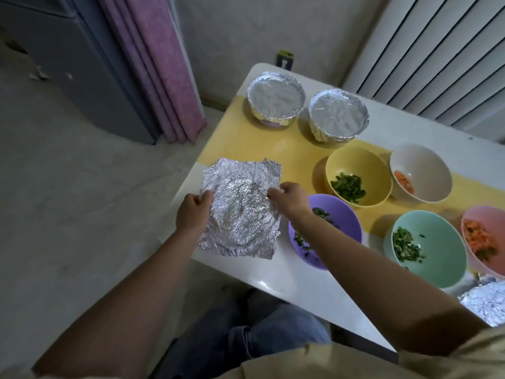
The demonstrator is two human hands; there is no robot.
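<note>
A crumpled sheet of aluminium foil [241, 209], with a round bowl-shaped dent in its middle, hangs over the left corner of the white table [284, 280]. My left hand [192, 212] pinches the foil's left edge. My right hand [289, 199] pinches its right edge, with the forearm crossing above a purple bowl [341, 222] of chopped greens. The foil is partly lifted off the table between both hands.
Two foil-covered bowls [276, 101] [338, 119] stand at the back. Open bowls hold food: yellow [358, 173], white [420, 173], mint green [429, 247], pink [483, 239]. Another foil piece [486, 302] lies at the right edge. A curtain [164, 67] and floor lie left.
</note>
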